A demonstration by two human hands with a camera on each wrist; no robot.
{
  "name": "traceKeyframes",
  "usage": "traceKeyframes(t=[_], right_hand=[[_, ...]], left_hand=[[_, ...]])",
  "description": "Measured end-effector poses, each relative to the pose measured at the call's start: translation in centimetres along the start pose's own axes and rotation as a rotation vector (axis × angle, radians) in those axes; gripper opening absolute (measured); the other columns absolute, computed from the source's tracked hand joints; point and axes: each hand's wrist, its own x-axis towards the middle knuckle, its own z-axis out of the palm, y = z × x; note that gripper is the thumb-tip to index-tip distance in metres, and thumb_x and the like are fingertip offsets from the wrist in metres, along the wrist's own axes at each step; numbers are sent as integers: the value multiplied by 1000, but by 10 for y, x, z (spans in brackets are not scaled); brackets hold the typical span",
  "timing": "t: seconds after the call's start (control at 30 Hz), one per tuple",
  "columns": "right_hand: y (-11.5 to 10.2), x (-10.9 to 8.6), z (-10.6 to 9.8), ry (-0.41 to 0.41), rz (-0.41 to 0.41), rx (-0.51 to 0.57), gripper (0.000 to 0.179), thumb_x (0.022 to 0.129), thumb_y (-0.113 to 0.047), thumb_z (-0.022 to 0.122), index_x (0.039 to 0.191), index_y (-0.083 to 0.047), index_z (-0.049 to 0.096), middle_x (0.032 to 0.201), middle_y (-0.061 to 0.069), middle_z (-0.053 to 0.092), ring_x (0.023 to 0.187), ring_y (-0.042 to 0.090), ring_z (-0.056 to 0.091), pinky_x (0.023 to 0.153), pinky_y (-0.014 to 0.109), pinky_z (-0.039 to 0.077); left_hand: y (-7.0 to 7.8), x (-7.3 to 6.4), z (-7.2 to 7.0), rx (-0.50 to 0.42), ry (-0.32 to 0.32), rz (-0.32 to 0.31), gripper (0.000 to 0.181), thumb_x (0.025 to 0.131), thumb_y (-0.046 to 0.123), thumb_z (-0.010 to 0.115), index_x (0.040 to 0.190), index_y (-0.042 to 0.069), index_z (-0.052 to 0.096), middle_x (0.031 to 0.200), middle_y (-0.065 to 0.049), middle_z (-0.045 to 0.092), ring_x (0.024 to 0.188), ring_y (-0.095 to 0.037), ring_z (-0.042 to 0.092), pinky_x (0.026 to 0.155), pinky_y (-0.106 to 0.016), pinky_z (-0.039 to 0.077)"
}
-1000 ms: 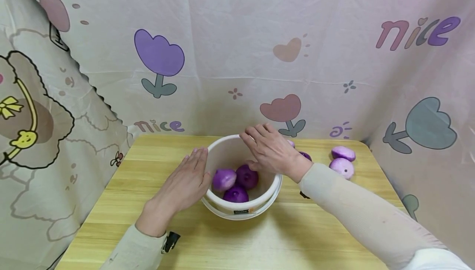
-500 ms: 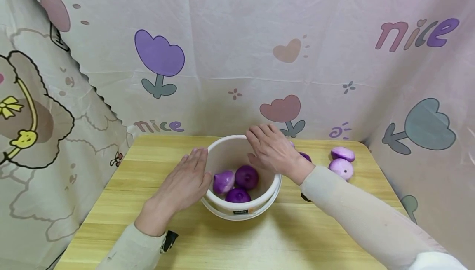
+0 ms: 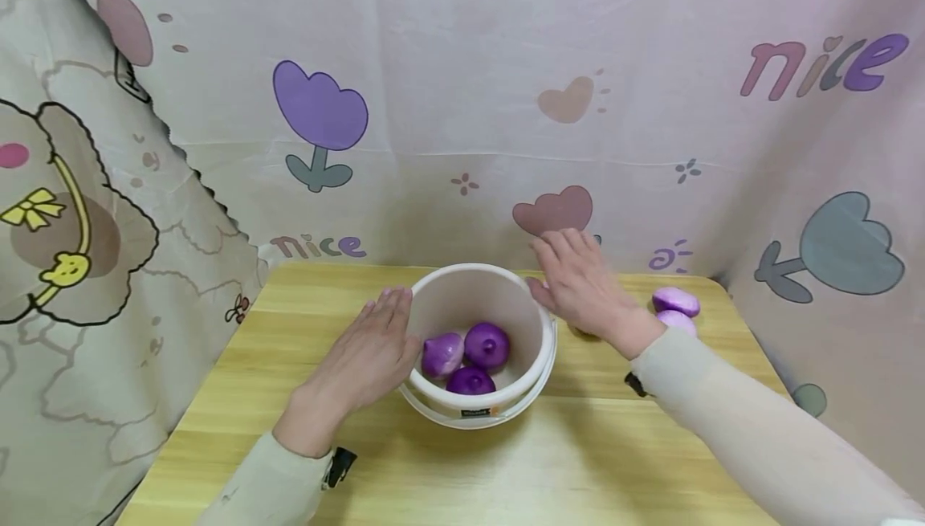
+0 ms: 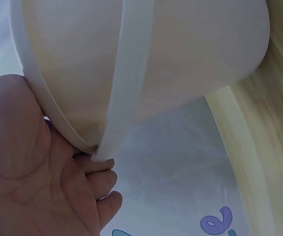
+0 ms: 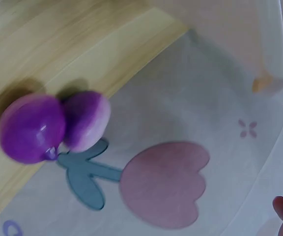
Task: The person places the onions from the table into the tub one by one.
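Observation:
A white bucket (image 3: 470,293) stands on the table with three purple onions (image 3: 487,345) lying at its bottom. My left hand (image 3: 364,357) rests against the bucket's left rim, fingers straight and close together. In the left wrist view, the palm lies along the rim beside the white handle (image 4: 131,73). Over the table just right of the bucket is my right hand (image 3: 585,289), fingers extended and nothing held. Beneath it, the right wrist view shows a dark purple onion (image 5: 32,129) touching a paler onion (image 5: 86,121); the hand mostly hides them from the head view.
Two pale purple onions (image 3: 675,301) lie near the right edge of the wooden table (image 3: 238,365). A printed cloth (image 3: 433,108) hangs behind the table and along both sides. The bucket's handle hangs down around its front.
My right hand has moved from over the bucket's right rim out to the right, above the onions beside it. The pale onion in the bucket has rolled slightly. My left hand stays at the rim.

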Motion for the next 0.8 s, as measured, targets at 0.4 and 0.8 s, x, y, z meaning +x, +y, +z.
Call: traceKeyframes(t=[0.4,0.8], right_hand=[[40,-49,-18,-21,120,-44,53,92,-30,68,129,7,59,122,25,62,110,47,57,88,57,50],[68,-104,-25,-91,134,-122,54,93,-34,58,127,8,57,117,26,61,108,48,56,88,59,48]], left_hand=[[1,1,0,-25,-4,-2,71,111,36,40,163,-9,24,171,-26,24,160,-42,23,132,-56,21],[1,0,1,-35,3,2,71,110,35,42,162,-10,26,170,-26,26,159,-44,25,132,-57,22]])
